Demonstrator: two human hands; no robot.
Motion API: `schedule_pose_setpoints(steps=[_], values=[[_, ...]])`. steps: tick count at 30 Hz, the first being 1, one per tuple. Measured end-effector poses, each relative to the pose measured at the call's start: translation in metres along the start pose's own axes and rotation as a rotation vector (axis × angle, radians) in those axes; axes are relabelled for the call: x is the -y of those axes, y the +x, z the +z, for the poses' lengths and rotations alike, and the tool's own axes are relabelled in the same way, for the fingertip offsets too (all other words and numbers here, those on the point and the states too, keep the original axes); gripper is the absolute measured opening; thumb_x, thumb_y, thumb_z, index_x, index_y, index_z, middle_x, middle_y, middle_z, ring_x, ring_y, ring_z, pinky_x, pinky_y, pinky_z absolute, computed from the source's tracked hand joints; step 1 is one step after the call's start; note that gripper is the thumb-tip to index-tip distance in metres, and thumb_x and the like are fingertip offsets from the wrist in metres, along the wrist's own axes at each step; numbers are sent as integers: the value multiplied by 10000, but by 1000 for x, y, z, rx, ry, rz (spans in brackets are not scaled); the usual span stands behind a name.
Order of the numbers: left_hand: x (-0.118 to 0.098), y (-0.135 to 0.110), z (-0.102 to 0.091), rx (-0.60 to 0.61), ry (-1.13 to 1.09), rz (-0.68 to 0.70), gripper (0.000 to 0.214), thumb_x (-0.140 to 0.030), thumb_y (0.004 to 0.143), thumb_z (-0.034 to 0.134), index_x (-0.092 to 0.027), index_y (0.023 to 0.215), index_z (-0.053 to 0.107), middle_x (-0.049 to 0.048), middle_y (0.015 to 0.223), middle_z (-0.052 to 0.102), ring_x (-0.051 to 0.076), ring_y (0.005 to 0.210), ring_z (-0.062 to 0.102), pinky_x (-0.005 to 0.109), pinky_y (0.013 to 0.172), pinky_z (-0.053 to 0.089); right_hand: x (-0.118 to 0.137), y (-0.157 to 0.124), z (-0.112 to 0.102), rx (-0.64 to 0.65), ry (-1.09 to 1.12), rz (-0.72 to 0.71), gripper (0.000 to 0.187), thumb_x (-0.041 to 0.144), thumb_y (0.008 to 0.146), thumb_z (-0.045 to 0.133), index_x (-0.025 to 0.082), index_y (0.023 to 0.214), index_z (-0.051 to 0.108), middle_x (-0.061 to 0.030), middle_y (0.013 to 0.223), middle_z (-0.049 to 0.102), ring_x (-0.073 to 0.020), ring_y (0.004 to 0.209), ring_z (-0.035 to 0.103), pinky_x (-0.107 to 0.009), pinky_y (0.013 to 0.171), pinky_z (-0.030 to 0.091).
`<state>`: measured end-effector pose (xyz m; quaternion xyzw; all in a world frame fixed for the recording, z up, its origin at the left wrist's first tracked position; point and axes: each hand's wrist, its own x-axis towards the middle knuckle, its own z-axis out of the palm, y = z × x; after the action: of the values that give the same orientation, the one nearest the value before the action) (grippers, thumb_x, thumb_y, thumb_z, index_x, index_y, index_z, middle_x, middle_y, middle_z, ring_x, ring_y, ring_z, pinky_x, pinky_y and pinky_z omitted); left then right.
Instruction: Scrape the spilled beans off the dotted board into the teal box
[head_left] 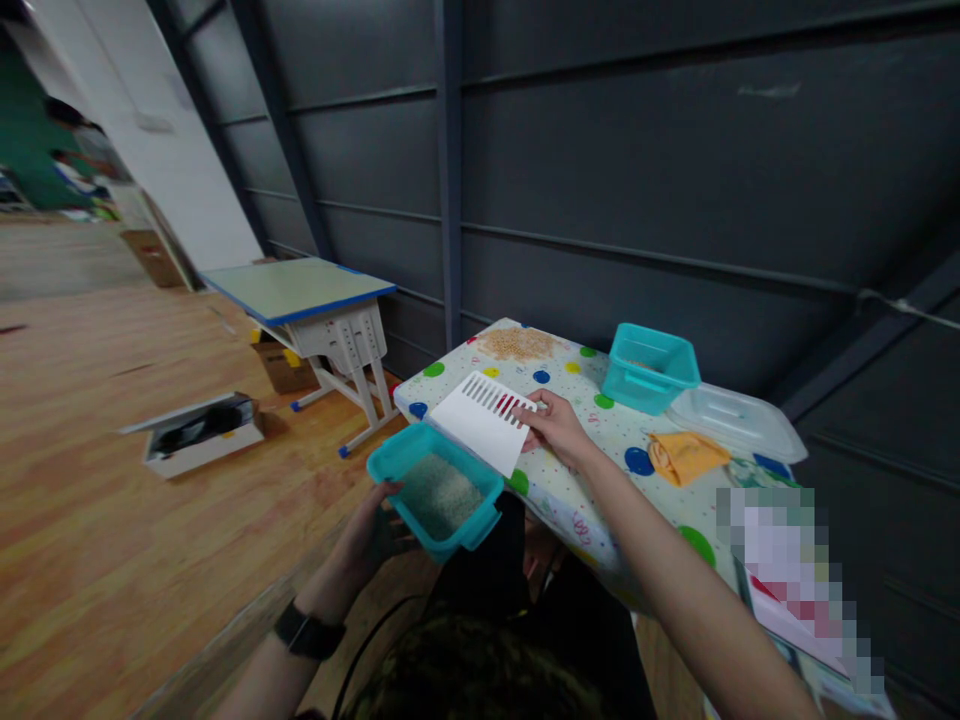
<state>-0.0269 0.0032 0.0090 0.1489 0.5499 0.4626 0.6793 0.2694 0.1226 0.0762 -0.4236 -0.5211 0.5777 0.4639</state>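
My left hand (pixel 375 530) grips the near left side of a teal plastic container (pixel 487 515), holding it off the table's front edge. White grains like rice (pixel 441 492) cover its bottom. My right hand (pixel 553 425) is closed on the right end of a flat white slotted scraper (pixel 480 425). The scraper's lower left edge lies along the container's far rim, above the tablecloth. Beyond it a heap of tan grains or beans (pixel 517 343) is spread on the table.
A second teal container (pixel 651 370) stands at the back right of the dotted tablecloth (pixel 600 480), beside a clear lid (pixel 739 422) and a folded orange cloth (pixel 686 457). A school desk (pixel 307 290) and an open box (pixel 202 440) are to the left. A dark wall rises behind.
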Motion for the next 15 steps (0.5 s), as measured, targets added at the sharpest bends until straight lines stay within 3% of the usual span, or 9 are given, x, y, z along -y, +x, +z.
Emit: schedule_pose_setpoints(steps=[5, 11, 15], values=[[2, 1, -2, 12, 3, -1, 318, -371, 918, 666, -187, 1174, 620, 80, 853, 772, 295, 744, 783, 401, 669, 650, 3, -1, -1, 28, -17, 47, 434, 400, 637, 958, 218, 879, 647, -40, 670, 769, -199, 477, 687, -277, 390, 575], [0, -3, 0, 11, 0, -9, 316, -362, 927, 662, -166, 1172, 630, 91, 861, 770, 282, 716, 776, 392, 652, 646, 7, 5, -9, -297, 107, -57, 338, 382, 686, 893, 230, 850, 640, 4, 685, 750, -179, 501, 658, -263, 394, 543], [-4, -8, 5, -32, -23, -30, 238, -337, 933, 661, -172, 1104, 645, 67, 813, 745, 267, 694, 757, 383, 630, 643, 5, 6, -10, -347, 78, -45, 288, 340, 718, 870, 232, 849, 638, 14, 648, 727, -188, 506, 663, -273, 405, 554]])
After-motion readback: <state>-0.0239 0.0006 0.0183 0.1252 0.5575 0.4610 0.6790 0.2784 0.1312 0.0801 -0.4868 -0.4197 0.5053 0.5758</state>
